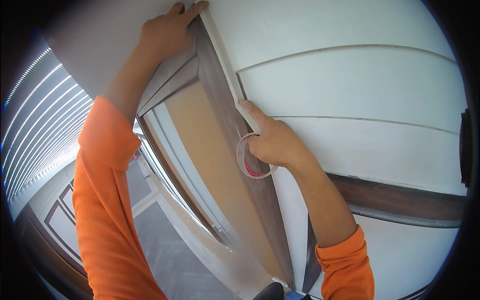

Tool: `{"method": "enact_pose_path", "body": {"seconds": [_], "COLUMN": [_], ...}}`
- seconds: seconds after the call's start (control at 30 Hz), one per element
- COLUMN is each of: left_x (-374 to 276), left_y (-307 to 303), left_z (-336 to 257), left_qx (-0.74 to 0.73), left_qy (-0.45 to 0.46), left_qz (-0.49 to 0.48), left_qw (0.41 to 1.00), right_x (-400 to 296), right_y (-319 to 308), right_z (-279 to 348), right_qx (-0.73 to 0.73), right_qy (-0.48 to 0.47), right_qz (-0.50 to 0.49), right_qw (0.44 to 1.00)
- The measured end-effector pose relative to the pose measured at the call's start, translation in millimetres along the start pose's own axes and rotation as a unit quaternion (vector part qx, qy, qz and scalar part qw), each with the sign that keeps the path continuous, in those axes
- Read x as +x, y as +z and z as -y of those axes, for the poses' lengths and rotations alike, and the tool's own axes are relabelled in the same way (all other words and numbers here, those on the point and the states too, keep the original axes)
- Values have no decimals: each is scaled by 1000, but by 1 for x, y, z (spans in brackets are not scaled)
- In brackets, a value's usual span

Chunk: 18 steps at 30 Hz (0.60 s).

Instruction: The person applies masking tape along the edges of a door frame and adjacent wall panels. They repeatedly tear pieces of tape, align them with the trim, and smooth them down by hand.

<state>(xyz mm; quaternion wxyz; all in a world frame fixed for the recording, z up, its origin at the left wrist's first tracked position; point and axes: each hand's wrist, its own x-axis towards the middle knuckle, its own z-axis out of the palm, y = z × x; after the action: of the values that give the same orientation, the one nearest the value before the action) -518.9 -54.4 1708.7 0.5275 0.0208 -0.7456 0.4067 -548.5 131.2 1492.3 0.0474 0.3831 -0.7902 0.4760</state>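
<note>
My right hand (pixel 272 140) holds a roll of masking tape (pixel 243 159), with fingers through its ring. From the roll, a pale strip of tape (pixel 221 56) runs up along the edge where a brown wooden frame (pixel 225 93) meets the white wall panels. The index finger of that hand lies on the strip, where the strip bends. At the top of the frame, my left hand (pixel 165 35) reaches up with a fingertip against the strip's upper end. Its other fingers are partly hidden, and nothing else shows in it.
White wall panels (pixel 337 78) with grooves fill the right side, above a dark wooden rail (pixel 397 197). Inside the frame are a tan panel (pixel 202 127) and a glazed opening. A slatted ceiling (pixel 45 123) and grey floor (pixel 172 243) lie to the left.
</note>
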Motion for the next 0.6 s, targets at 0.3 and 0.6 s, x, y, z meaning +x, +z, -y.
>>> {"method": "enact_pose_path", "body": {"seconds": [0.3,0.6], "left_x": [13,17], "left_y": [29,35], "left_z": [4,-1], "left_qx": [-330,-206], "left_qy": [-25,-78], "left_qz": [51,82], "left_qw": [942,972], "right_x": [3,2], "right_y": [6,5], "right_z": [-10,-5], "right_qx": [-14,-33], "right_qy": [-15,-26], "right_qz": [-41,-20], "right_qw": [999,999]}}
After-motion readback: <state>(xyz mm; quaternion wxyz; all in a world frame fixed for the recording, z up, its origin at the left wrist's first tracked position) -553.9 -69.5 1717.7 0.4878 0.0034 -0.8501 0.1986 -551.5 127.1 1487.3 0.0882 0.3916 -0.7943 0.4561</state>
